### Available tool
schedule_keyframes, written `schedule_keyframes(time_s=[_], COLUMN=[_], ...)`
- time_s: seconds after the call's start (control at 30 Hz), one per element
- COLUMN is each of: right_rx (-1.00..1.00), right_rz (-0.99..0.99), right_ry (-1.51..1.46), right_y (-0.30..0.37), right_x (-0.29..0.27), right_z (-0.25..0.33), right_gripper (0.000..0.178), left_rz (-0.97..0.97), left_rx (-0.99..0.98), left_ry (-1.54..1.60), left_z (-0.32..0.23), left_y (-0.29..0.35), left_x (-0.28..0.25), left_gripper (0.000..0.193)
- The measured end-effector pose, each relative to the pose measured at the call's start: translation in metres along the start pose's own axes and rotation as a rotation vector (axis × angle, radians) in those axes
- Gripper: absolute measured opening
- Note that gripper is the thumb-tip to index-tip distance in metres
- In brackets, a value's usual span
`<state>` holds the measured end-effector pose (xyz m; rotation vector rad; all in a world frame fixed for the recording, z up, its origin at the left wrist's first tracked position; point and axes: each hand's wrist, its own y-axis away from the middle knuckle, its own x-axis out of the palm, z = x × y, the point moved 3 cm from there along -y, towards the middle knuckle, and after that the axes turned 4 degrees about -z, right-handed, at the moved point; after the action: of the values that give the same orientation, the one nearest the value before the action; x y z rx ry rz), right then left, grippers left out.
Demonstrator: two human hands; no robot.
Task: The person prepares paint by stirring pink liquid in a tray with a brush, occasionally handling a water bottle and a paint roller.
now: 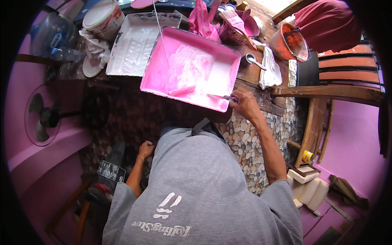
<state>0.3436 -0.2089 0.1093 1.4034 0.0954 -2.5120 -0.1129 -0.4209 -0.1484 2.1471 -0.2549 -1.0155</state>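
Note:
My right hand (245, 104) is closed around the dark handle of a small tool (220, 96) at the near right corner of a pink paint tray (149, 77). The tool's pink-smeared end reaches over the tray floor; its exact kind is unclear. Near the tray's front wall lies a pink paint roller (182, 90), with a long thin rod rising from it toward the top of the view. Wet pink and white paint coats the tray. Down by my left side hangs my left hand (146, 150), away from the table, with curled fingers that hide whatever may be inside.
A white paint tray (130, 45) and a paint bucket (103, 19) stand left of the pink tray. Rightward are a paintbrush (237, 25), a white rag (269, 67), an orange-stained bucket (289, 41) and a wooden chair (335, 93). A fan (49, 118) stands left.

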Motion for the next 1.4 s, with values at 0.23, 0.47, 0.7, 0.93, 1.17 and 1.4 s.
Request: schedule_keyframes(time_s=[0.23,0.47,0.7,0.93,1.17,1.4], right_rx=[-0.048,-0.038,-0.008,-0.019,0.056,0.035], right_rz=[0.05,-0.114,-0.04,-0.007,-0.179,-0.295], right_ry=[-0.04,-0.062,-0.038,-0.087,-0.033,0.016], right_y=[-0.004,-0.012,-0.004,-0.008,-0.02,-0.025], right_x=[0.002,-0.013,-0.006,-0.007,-0.016,-0.013], right_z=[-0.002,-0.01,-0.018,-0.021,-0.024,-0.026], right_gripper=[0.018,0.015,0.015,0.017,0.019,0.02], left_rz=[0.01,-0.012,-0.004,-0.007,-0.032,-0.031], left_rx=[-0.021,-0.004,-0.012,-0.026,-0.016,-0.013], left_ry=[-0.041,-0.001,0.016,-0.015,-0.01,-0.016], left_z=[-0.004,-0.003,0.003,0.003,-0.004,-0.002], left_y=[0.005,0.003,0.001,-0.003,0.002,0.001], left_x=[-0.005,-0.006,-0.005,-0.008,-0.015,-0.015], left_gripper=[0.034,0.033,0.033,0.033,0.033,0.033])
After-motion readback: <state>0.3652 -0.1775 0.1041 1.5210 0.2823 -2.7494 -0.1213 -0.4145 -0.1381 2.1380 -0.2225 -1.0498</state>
